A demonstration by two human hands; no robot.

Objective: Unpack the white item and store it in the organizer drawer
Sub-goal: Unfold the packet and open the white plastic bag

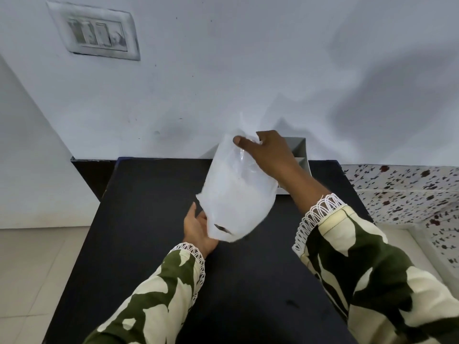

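1. A black table point(154, 244) stands against a pale wall point(223, 70).
2. The white plastic bag point(238, 194) hangs tilted above the table's far middle, in front of the grey organizer point(301, 155).
3. The right hand point(270, 150) pinches the bag's top.
4. The left hand point(197, 228) lies palm-up under its lower end; its fingers are hidden, so I cannot tell its grip.

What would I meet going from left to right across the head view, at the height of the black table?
In order: left hand, white plastic bag, grey organizer, flower-patterned surface. The right hand overlaps the bag, so it is left out.
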